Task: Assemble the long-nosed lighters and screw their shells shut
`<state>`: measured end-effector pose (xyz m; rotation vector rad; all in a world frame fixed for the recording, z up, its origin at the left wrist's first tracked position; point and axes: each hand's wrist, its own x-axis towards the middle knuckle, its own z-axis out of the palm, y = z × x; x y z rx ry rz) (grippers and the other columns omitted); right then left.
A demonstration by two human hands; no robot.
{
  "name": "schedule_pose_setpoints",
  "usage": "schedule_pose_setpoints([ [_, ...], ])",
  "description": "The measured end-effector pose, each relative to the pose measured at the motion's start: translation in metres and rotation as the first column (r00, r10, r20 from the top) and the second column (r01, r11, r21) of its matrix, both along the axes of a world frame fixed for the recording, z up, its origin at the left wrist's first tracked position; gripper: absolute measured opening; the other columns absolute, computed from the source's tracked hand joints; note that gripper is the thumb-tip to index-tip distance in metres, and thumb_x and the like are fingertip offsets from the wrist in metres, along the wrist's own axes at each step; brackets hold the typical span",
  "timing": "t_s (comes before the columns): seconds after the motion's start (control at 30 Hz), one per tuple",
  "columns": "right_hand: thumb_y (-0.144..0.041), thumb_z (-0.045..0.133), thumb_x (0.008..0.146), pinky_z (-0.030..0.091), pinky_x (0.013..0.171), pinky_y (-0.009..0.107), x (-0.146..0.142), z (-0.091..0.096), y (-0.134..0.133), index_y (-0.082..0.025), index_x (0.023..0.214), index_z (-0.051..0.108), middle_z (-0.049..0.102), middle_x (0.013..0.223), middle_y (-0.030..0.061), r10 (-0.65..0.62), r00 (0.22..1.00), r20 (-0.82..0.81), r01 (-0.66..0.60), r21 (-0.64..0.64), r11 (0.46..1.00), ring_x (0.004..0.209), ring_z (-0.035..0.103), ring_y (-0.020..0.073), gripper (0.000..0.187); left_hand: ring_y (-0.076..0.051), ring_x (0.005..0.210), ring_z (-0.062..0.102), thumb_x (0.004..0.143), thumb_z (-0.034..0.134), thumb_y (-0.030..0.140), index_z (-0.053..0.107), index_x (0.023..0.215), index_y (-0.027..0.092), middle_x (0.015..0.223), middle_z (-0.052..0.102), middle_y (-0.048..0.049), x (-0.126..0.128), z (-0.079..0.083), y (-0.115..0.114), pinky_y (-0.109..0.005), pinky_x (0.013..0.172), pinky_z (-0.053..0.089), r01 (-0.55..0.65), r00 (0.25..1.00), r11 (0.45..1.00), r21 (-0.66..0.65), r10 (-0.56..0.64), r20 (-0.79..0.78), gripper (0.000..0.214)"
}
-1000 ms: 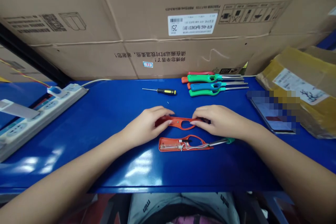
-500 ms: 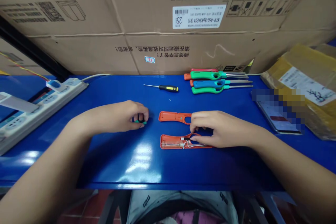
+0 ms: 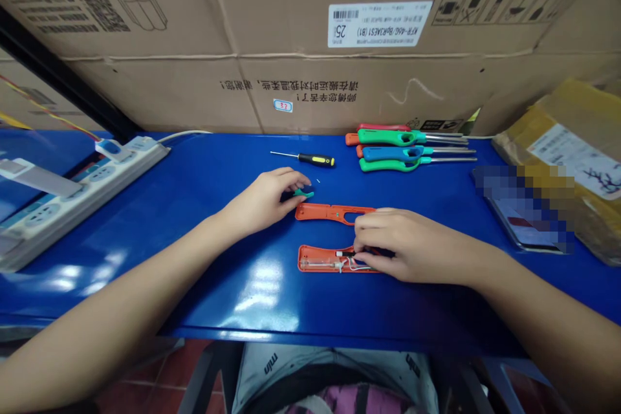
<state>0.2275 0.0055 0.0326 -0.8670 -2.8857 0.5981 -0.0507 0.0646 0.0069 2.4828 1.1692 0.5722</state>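
Observation:
My left hand (image 3: 279, 197) is closed at the fingertips on a small green plastic piece (image 3: 304, 194), shaped like a lighter trigger, just off the left end of the upper orange half shell (image 3: 317, 212). Below that shell lies the other half shell (image 3: 305, 260) of the orange lighter, with a clear tube, a white fitting and a thin white wire inside. My right hand (image 3: 407, 242) reaches over its right part. Thumb and fingertips there are closed at a small black part (image 3: 347, 254) with a white end. The fingers hide the rest of it and the shell's right end.
A black and yellow screwdriver (image 3: 316, 160) and a tiny pale pin (image 3: 318, 180) lie beyond the shells. Several long lighters (image 3: 388, 154) are stacked by the cardboard box (image 3: 272, 6). A phone (image 3: 521, 220) and a taped parcel (image 3: 572, 142) sit right; a power strip (image 3: 104, 174) stands left.
My left hand has moved right and away from me with the green piece, now beside the upper shell. My right hand stays over the lower shell, and the view has shifted slightly.

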Motion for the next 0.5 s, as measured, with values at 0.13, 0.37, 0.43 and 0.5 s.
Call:
schedule_pose_setpoints([
  [0.13,-0.029,0.060,0.097,0.041,0.071,0.031,0.003,0.002,0.001,-0.019,0.090,0.071,0.066,0.085,0.0028,-0.008,1.000,0.011,0.008,0.001,1.000,0.079,0.059,0.0177,0.016,-0.016,0.087,0.067,0.094,0.059,0.030,0.069,0.110,0.015,0.104,0.070,-0.0083,0.000,0.012,-0.007,-0.031,0.082,0.058,-0.049,0.997,0.996,0.068,0.045,0.060,0.024],
  [0.37,-0.029,0.062,0.095,0.041,0.073,0.032,0.001,0.001,0.000,-0.020,0.094,0.074,0.070,0.085,0.0026,-0.009,1.000,0.027,0.009,0.012,1.000,0.078,0.061,0.0181,0.015,-0.015,0.095,0.066,0.097,0.062,0.024,0.066,0.118,0.018,0.110,0.069,-0.0072,0.016,0.020,-0.034,-0.028,0.087,0.056,0.305,0.949,0.952,-0.029,-0.301,0.094,0.023],
  [0.43,-0.026,0.061,0.096,0.041,0.073,0.031,0.001,0.001,0.000,-0.019,0.092,0.073,0.070,0.084,0.0031,0.002,0.999,0.032,-0.003,0.017,1.000,0.078,0.061,0.0179,0.015,-0.019,0.104,0.065,0.098,0.061,0.026,0.065,0.121,0.018,0.114,0.068,-0.0089,0.018,0.016,-0.038,-0.032,0.093,0.053,0.355,0.935,0.934,-0.032,-0.354,0.033,0.025],
  [0.5,-0.024,0.060,0.096,0.041,0.072,0.030,0.003,0.002,0.001,-0.019,0.090,0.073,0.069,0.083,0.0026,0.019,1.000,-0.003,-0.018,0.023,1.000,0.075,0.059,0.0167,0.015,-0.021,0.105,0.064,0.098,0.060,0.031,0.066,0.117,0.018,0.112,0.069,-0.0092,0.020,0.012,-0.039,-0.035,0.094,0.052,0.380,0.925,0.925,-0.005,-0.380,-0.013,0.024],
])
